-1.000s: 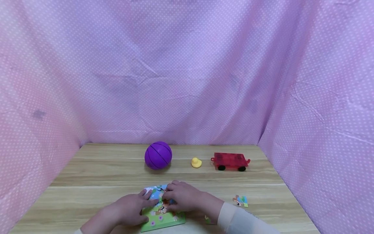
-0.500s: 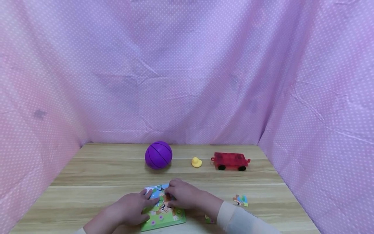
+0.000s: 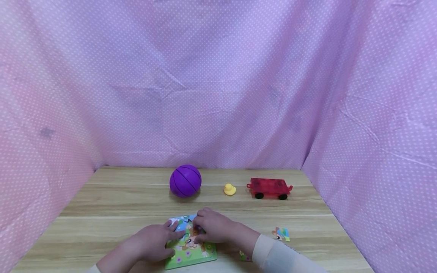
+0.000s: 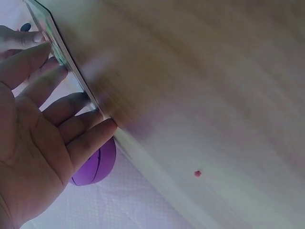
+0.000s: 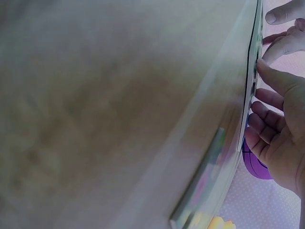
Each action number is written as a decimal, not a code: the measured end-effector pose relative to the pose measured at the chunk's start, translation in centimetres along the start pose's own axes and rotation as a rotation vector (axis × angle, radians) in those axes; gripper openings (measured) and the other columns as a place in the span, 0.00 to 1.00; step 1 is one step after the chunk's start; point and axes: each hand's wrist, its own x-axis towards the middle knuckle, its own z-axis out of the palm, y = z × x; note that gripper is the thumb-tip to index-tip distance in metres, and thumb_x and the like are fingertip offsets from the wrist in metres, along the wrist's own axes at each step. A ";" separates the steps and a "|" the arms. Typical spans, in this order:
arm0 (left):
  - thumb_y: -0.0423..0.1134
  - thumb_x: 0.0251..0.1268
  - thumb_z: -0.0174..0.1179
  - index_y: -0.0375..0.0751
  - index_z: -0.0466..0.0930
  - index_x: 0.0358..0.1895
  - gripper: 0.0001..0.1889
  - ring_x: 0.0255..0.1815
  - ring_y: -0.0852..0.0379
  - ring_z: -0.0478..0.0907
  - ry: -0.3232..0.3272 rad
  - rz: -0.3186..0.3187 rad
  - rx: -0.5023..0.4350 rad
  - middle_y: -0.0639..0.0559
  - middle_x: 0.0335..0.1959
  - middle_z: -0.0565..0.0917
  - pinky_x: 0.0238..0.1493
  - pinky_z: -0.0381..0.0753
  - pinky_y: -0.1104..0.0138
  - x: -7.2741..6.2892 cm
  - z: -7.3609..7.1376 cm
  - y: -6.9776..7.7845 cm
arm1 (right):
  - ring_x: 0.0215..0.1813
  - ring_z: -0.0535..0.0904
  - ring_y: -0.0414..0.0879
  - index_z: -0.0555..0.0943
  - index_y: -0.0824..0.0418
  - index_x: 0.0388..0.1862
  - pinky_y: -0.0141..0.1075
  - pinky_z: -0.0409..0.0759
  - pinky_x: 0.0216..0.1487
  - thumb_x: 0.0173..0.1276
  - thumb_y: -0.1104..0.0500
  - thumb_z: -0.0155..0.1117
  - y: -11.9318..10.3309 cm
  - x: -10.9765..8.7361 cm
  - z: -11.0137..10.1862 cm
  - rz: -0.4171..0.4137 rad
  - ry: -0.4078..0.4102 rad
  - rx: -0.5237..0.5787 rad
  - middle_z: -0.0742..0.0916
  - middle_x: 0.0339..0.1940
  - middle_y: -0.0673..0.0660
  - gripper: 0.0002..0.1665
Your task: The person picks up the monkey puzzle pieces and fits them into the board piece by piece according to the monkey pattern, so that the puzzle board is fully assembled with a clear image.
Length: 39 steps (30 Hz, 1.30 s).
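Observation:
A picture puzzle board (image 3: 192, 258) with a cartoon animal and a green flowered foreground lies at the front of the table. My left hand (image 3: 154, 242) rests over its left side, fingers spread and fairly straight; the left wrist view shows fingertips along the board's edge. Over the right part of the board, the curled fingers and thumb of my right hand (image 3: 216, 227) hold a puzzle piece down at the board surface. That piece is mostly hidden by the fingers. One loose puzzle piece (image 3: 282, 234) lies to the right, and another (image 3: 245, 256) is partly under my right forearm.
Toward the back of the wooden table (image 3: 129, 193) stand a purple ball (image 3: 185, 181), a small yellow rubber duck (image 3: 230, 189) and a red toy wagon (image 3: 269, 187) with black wheels. Pink dotted cloth (image 3: 211, 94) hangs behind and at both sides.
My right hand has shifted slightly up and right on the board, showing more of the cartoon animal. The left hand stays nearly still on the board.

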 end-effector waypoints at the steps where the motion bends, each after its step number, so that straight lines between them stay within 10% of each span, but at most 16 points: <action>1: 0.55 0.60 0.63 0.63 0.75 0.66 0.28 0.68 0.36 0.70 -0.003 0.001 -0.004 0.41 0.69 0.72 0.60 0.75 0.44 0.0 0.0 -0.1 | 0.51 0.71 0.34 0.80 0.43 0.49 0.28 0.74 0.57 0.64 0.34 0.63 0.0 0.0 0.0 -0.005 0.002 -0.004 0.78 0.44 0.39 0.21; 39: 0.49 0.64 0.61 0.61 0.77 0.65 0.24 0.69 0.34 0.69 -0.041 -0.019 -0.048 0.37 0.68 0.73 0.63 0.72 0.41 0.4 -0.5 0.2 | 0.52 0.70 0.36 0.81 0.39 0.49 0.30 0.74 0.56 0.63 0.34 0.64 -0.1 0.2 -0.5 -0.011 -0.045 0.000 0.77 0.45 0.40 0.20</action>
